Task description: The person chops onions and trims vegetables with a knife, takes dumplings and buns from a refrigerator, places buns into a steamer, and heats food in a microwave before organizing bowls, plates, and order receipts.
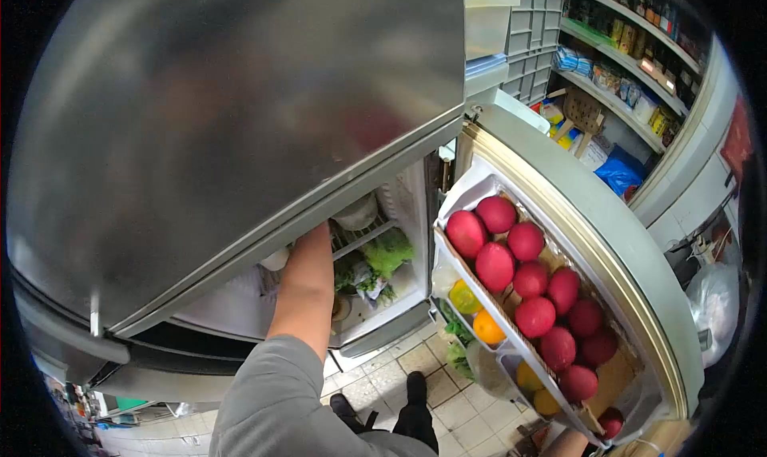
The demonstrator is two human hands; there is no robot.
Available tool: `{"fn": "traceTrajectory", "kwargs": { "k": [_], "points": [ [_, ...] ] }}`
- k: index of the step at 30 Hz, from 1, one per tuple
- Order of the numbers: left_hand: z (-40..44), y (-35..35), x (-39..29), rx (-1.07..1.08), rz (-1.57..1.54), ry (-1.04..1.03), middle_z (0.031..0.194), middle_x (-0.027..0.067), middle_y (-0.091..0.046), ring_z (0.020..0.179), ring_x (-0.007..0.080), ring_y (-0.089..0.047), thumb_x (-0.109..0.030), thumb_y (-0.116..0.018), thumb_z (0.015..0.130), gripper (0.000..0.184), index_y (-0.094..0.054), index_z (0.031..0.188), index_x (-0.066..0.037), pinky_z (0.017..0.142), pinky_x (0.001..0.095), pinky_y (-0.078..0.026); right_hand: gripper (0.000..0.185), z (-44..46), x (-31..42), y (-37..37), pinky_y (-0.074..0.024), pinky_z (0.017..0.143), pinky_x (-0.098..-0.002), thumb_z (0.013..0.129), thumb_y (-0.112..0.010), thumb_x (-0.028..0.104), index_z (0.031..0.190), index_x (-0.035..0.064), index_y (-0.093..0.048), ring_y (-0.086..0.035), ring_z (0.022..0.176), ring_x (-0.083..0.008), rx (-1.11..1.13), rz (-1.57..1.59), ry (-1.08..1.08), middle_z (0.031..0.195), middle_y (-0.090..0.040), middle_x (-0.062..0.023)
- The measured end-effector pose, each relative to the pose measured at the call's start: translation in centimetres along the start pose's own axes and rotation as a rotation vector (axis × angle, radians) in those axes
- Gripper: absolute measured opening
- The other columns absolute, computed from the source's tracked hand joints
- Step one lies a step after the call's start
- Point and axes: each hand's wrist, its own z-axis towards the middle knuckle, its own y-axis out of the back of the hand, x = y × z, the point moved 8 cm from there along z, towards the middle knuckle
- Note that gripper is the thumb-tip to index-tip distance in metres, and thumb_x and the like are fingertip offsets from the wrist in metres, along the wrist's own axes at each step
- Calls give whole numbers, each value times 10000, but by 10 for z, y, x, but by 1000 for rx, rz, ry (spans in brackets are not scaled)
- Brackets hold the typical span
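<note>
My left forearm [304, 289], below a grey sleeve [276, 389], reaches into the open lower compartment of a fridge. The upper door's edge hides my left hand, so its fingers and anything in them cannot be seen. Near that arm are a wire shelf [343, 239], a pale rounded item [357, 214] and leafy greens [387, 253]. Part of my right forearm [566, 443] shows at the bottom right, beside the opened fridge door [595, 177]; the right hand is hidden. Several deep pink eggs [530, 280] sit in the door's top tray.
Lower door pockets hold an orange fruit [488, 327] and a yellow-green one [464, 296]. The closed upper door [240, 121] overhangs the opening. Grey crates [534, 25] and stocked shelves [627, 49] stand behind. My feet [416, 387] are on the tiled floor [455, 393].
</note>
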Motion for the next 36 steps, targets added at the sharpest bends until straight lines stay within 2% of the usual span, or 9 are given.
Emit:
{"fn": "traceTrajectory", "kwargs": {
  "k": [5, 13, 28, 32, 36],
  "points": [
    [29, -8, 13, -14, -18, 82, 1383, 171, -539, 1272, 349, -520, -213, -515, 1000, 376, -544, 1337, -47, 1013, 506, -473, 488, 17, 1, 3, -443, 1006, -396, 980, -592, 254, 1392, 15, -484, -513, 1214, -262, -17, -57, -5, 1360, -527, -147],
    [29, -3, 24, -26, -204, 153, 1384, 160, -539, 1261, 343, -532, -195, -541, 988, 383, -538, 1341, -49, 1011, 507, -478, 475, 33, 5, 6, -450, 990, -402, 978, -599, 260, 1370, 12, -500, -522, 1182, -265, 13, -78, -1, 1330, -540, -150],
    [-4, -14, 25, -106, -954, 377, 1387, 138, -539, 1241, 330, -555, -163, -588, 963, 406, -527, 1349, -52, 1006, 509, -487, 451, 35, 19, 0, -462, 959, -414, 975, -613, 271, 1330, 6, -531, -538, 1121, -270, 47, -138, 25, 1274, -563, -154],
    [-15, 4, 24, -116, -1161, 436, 1388, 133, -539, 1236, 326, -561, -155, -600, 957, 414, -524, 1351, -52, 1005, 510, -489, 445, 33, 19, -1, -465, 951, -417, 974, -617, 275, 1319, 4, -540, -543, 1105, -271, 53, -143, 18, 1259, -569, -156],
    [-61, 21, 16, -143, -1367, 503, 1388, 127, -539, 1230, 323, -567, -146, -613, 950, 423, -521, 1353, -53, 1004, 511, -492, 440, 31, 19, -3, -468, 943, -420, 973, -621, 278, 1308, 3, -548, -547, 1088, -272, 65, -161, 12, 1244, -575, -157]
  ]
}}
